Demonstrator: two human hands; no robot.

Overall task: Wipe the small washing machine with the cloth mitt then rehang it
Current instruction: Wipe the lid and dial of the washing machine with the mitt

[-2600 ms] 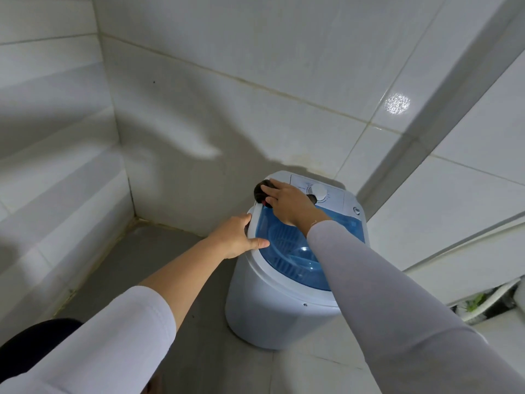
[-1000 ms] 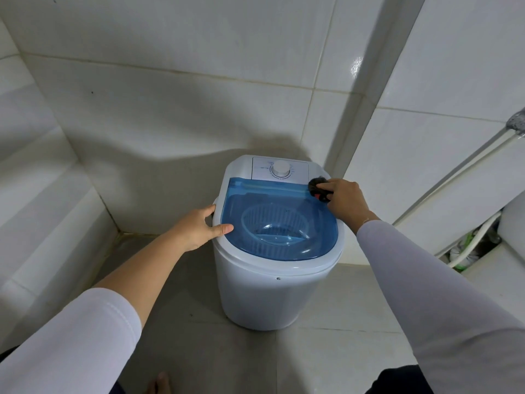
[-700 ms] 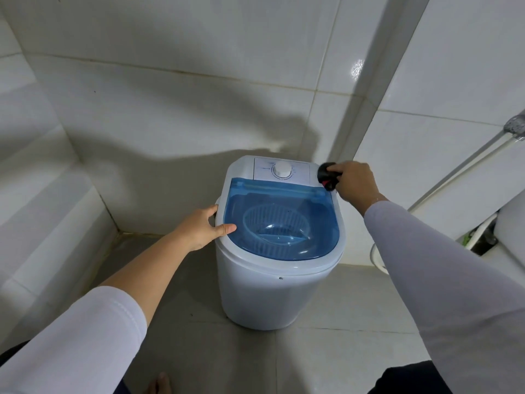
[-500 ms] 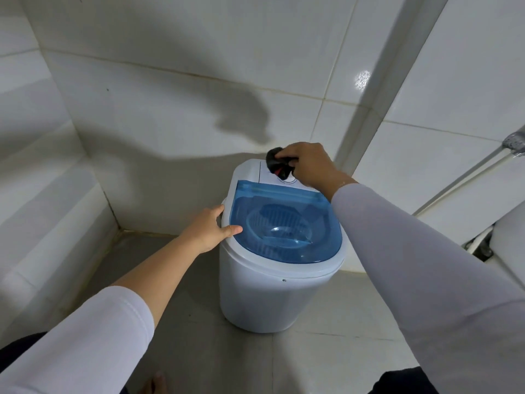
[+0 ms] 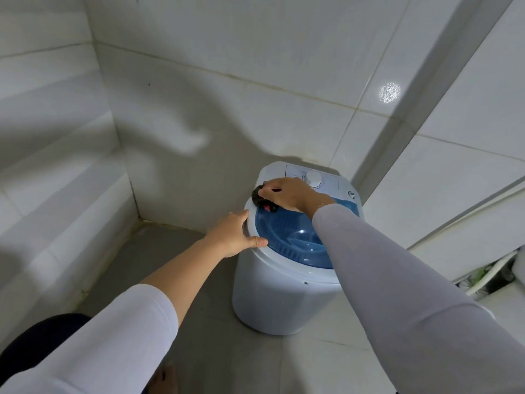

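The small white washing machine (image 5: 272,297) stands on the floor in a tiled corner, its blue see-through lid (image 5: 292,237) shut and a white dial (image 5: 314,180) on the back panel. My right hand (image 5: 287,193) presses a dark cloth mitt (image 5: 260,199) with a red spot onto the machine's top at the back left corner of the lid. My left hand (image 5: 234,233) grips the left rim of the machine, thumb lying on the white ring.
White tiled walls close in on the left, back and right. A white pipe (image 5: 491,273) and some clutter lie low at the right edge. Grey floor tiles (image 5: 159,260) stretch left of the machine. A bare foot (image 5: 164,379) shows at the bottom.
My right hand swept the mitt from the lid's back right corner across the dial panel to the back left corner. My left hand stayed on the left rim.
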